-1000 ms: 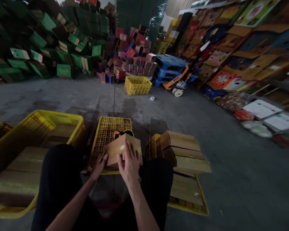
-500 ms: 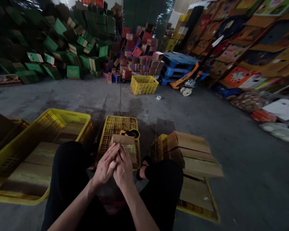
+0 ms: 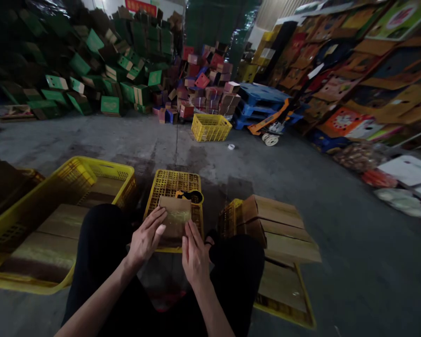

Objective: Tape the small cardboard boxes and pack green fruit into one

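Note:
A small cardboard box (image 3: 177,217) with shiny clear tape across its top sits on an overturned yellow crate (image 3: 157,187) between my knees. My left hand (image 3: 147,238) rests its stretched fingers on the box's left edge, thumb raised. At the right edge, my right hand (image 3: 195,252) touches with straight fingers, its thumb apart. Neither hand is wrapped round the box. Just behind the box lies a black and orange tape dispenser (image 3: 190,196), on the crate top.
To my left stands a large yellow crate (image 3: 122,175) holding flat cardboard boxes. Open-flapped cardboard boxes (image 3: 280,215) are on another crate at my right. Farther off are a yellow basket (image 3: 211,128), blue pallets (image 3: 261,96), an orange pallet jack (image 3: 270,117) and heaps of green boxes (image 3: 110,105).
My hands were together over the near part of the box. They have parted to its left and right edges, uncovering the taped top. The box now sits slightly further left.

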A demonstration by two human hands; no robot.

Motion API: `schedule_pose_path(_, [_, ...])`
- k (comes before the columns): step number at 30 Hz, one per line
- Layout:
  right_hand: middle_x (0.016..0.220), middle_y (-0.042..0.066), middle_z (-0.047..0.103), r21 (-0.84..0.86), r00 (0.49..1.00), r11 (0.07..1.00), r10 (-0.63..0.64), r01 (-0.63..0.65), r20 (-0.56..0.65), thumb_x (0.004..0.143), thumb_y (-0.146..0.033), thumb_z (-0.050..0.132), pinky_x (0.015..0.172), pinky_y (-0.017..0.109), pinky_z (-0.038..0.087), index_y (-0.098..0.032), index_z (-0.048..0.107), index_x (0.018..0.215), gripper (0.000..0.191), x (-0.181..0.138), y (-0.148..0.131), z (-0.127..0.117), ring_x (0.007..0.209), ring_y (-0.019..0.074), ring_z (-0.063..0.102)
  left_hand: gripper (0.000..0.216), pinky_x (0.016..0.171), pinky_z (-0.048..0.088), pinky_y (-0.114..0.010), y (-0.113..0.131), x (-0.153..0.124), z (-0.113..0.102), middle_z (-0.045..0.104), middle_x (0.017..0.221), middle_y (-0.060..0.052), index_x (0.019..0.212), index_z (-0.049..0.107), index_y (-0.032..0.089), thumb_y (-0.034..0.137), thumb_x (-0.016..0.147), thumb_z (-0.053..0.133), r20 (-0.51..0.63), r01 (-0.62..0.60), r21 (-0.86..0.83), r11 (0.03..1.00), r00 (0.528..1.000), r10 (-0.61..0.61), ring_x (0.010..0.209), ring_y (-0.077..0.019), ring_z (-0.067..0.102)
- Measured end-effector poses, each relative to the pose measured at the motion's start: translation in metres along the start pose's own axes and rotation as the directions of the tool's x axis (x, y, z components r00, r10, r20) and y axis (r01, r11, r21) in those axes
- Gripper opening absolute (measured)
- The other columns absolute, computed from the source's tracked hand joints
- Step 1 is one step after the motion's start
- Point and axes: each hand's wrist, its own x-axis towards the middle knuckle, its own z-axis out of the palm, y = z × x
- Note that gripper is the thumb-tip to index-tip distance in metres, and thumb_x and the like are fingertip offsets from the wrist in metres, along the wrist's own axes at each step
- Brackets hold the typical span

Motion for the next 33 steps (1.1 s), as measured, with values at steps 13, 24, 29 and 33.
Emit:
schedule_pose_path(13, [0.149, 0.011, 0.055, 0.255, 0.996, 0.964, 0.085, -0.074, -0.032, 0.107, -0.026, 0.036, 0.112, 0.037, 0.050, -0.020, 0.056, 0.145, 0.043, 0.001, -0.002, 0.010, 0.137, 0.0207, 0.055, 0.042, 0.123, 0.032, -0.048, 0.035, 0.039, 0.012, 0.052, 0.153, -0.007, 0.142, 0.059, 0.024, 0.030, 0.105, 0.039, 0.251, -0.258, 0.215, 0.942, 0.947, 0.202, 0.146, -0.0268, 0.043])
schedule_pose_path(24, [0.151, 0.009, 0.054, 0.494, 0.958, 0.827, 0.281, -0.269, 0.052, 0.109, -0.044, 0.029, 0.117, 0.049, 0.041, -0.021, 0.052, 0.149, 0.052, 0.048, 0.008, 0.029, 0.140, 0.0257, 0.050, 0.055, 0.124, 0.030, -0.044, 0.026, 0.039, 0.008, 0.042, 0.160, -0.006, 0.160, 0.033, 0.021, 0.035, 0.107, 0.037, 0.270, -0.291, 0.288, 0.912, 0.939, 0.214, 0.149, -0.0218, 0.038])
schedule_pose_path(29, [0.160, 0.003, 0.043, 0.678, 0.919, 0.632, 0.353, -0.375, 0.179, 0.107, -0.054, 0.028, 0.123, 0.045, 0.034, -0.025, 0.040, 0.156, 0.059, 0.027, 0.004, 0.041, 0.149, 0.0232, 0.037, 0.057, 0.125, 0.027, -0.049, 0.026, 0.033, 0.001, 0.037, 0.162, -0.006, 0.160, 0.031, 0.023, 0.039, 0.106, 0.039, 0.270, -0.256, 0.337, 0.906, 0.948, 0.167, 0.150, -0.0246, 0.036])
schedule_pose_path(33, [0.161, 0.002, 0.039, 0.739, 0.895, 0.514, 0.335, -0.435, 0.294, 0.107, -0.054, 0.028, 0.125, 0.046, 0.028, -0.026, 0.038, 0.157, 0.059, -0.020, -0.006, 0.076, 0.152, 0.0223, 0.031, 0.056, 0.126, 0.023, -0.048, 0.004, 0.027, -0.021, 0.034, 0.164, -0.005, 0.162, 0.027, 0.027, 0.039, 0.107, 0.035, 0.239, -0.146, 0.351, 0.925, 0.969, 0.062, 0.152, -0.0233, 0.032])
